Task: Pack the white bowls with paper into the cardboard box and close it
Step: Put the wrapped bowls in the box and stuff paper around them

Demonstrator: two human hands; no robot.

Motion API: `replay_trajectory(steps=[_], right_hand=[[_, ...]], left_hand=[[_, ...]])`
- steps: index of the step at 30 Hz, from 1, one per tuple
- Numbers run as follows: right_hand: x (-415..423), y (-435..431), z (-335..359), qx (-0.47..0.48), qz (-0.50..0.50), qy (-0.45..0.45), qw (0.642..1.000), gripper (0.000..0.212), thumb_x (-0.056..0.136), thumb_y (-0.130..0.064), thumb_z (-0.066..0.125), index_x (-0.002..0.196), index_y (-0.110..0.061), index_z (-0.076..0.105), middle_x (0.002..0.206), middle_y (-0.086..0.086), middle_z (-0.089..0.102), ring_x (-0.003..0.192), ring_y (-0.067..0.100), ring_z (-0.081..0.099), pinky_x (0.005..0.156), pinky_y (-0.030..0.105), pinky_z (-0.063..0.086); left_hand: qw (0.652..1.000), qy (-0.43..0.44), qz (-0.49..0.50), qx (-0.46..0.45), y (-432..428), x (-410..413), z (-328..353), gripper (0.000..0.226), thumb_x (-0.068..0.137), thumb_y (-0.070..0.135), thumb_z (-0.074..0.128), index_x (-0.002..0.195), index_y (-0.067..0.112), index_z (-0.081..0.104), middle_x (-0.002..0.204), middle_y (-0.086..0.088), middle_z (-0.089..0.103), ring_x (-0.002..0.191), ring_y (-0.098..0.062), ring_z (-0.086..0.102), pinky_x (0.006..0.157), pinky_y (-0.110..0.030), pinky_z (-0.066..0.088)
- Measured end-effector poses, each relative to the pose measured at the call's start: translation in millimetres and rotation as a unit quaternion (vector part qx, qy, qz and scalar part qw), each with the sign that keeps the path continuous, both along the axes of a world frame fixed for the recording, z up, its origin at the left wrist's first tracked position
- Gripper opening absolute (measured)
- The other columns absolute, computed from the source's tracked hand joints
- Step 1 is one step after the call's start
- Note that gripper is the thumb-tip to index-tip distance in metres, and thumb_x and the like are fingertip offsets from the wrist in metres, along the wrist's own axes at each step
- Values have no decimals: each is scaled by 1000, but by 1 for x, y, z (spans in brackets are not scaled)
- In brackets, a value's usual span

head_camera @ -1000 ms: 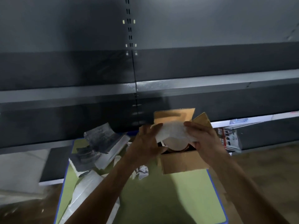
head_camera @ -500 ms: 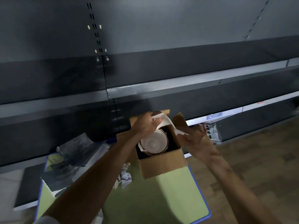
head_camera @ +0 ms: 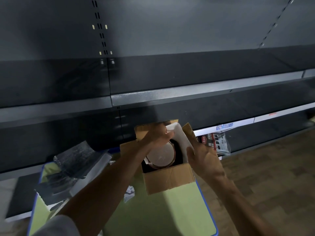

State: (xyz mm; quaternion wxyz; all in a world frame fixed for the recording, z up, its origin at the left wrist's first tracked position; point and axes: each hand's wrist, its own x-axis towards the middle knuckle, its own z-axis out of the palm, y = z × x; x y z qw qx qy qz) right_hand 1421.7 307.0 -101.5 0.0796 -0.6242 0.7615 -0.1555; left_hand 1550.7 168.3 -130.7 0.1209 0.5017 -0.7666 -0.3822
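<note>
Left hand pinches the far end of the white paper, fingers curled on it. Right hand grips the near end at the box's right wall, fingers clamped, though the grip is partly hidden. A second ago the sheet lay spread over the opening. Now it is pulled to the far-right side and the white bowl shows, sitting inside the cardboard box on the green surface. Likely the paper is being tucked beside the bowl as padding. Flaps are up, so closing is not yet done. Crumpled paper scrap lies just left of the box.
</note>
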Motion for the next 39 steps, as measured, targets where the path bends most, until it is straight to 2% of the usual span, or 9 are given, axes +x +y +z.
replay_trajectory(steps=[4, 7, 12, 15, 19, 22, 26, 31, 39], right_hand=[[7, -5, 1, 60, -18, -28, 998, 48, 97, -17, 41, 144, -20, 34, 79, 10, 58, 64, 28, 57, 59, 26, 32], [10, -8, -1, 93, -19, -11, 995, 34, 99, -19, 39, 132, -12, 46, 103, 10, 64, 78, 28, 61, 64, 25, 35], [19, -13, -10, 136, -25, 5, 990, 30, 99, -24, 39, 122, -12, 53, 109, 18, 63, 100, 32, 60, 82, 33, 44], [18, -13, -12, 141, -33, 21, 989, 29, 99, -26, 38, 116, -10, 55, 108, 16, 63, 101, 32, 59, 83, 33, 43], [15, -17, -27, 133, -28, 34, 990, 28, 97, -28, 44, 115, -11, 59, 105, 14, 67, 97, 34, 66, 79, 35, 50], [15, -15, -33, 134, -28, 34, 990, 28, 99, -36, 44, 109, -16, 60, 101, 7, 69, 93, 30, 68, 71, 30, 51], [14, -15, -40, 102, -23, 47, 993, 26, 99, -29, 41, 111, -15, 59, 99, 10, 67, 90, 31, 66, 68, 29, 42], [25, -25, -36, 111, -11, 36, 993, 14, 97, -24, 51, 102, -17, 62, 93, 2, 70, 81, 22, 69, 63, 31, 56], [13, -28, -26, 84, 2, 119, 989, 19, 94, -25, 52, 111, -29, 58, 92, -4, 69, 80, 21, 68, 58, 27, 42]], left_hand=[[999, -5, -26, -31, -1, 1, -9, 23, 93, 34, 58, 94, 11, 62, 80, 3, 58, 72, -12, 53, 56, -17, 32], [987, 59, -47, -142, -1, 6, -11, 37, 92, 41, 54, 124, 23, 60, 110, 7, 65, 81, -5, 54, 64, -10, 35], [981, 38, -59, -182, -3, 13, -22, 38, 99, 46, 47, 93, 14, 68, 90, 0, 67, 81, -18, 63, 75, -33, 50], [987, -47, -64, -139, 0, 9, -23, 39, 100, 45, 44, 103, 14, 67, 102, -8, 66, 100, -26, 61, 86, -36, 46], [977, -68, -51, -196, 1, -4, -34, 29, 95, 27, 57, 66, 25, 54, 63, 11, 54, 69, -15, 62, 60, -25, 44], [970, -85, -85, -212, 2, -5, -34, 16, 87, 12, 62, 91, 26, 70, 87, 8, 70, 83, -12, 65, 69, -25, 52], [948, -19, -135, -287, 8, -1, -32, 34, 86, 17, 64, 119, 28, 59, 109, 10, 66, 97, -7, 61, 80, -22, 51], [948, -24, -119, -294, 7, 2, -28, 29, 88, 7, 62, 108, 26, 71, 105, 8, 69, 99, -10, 62, 83, -28, 52], [963, -14, -97, -251, -5, -1, -32, 31, 85, 4, 61, 100, 27, 75, 102, 8, 73, 97, -10, 65, 90, -28, 51]])
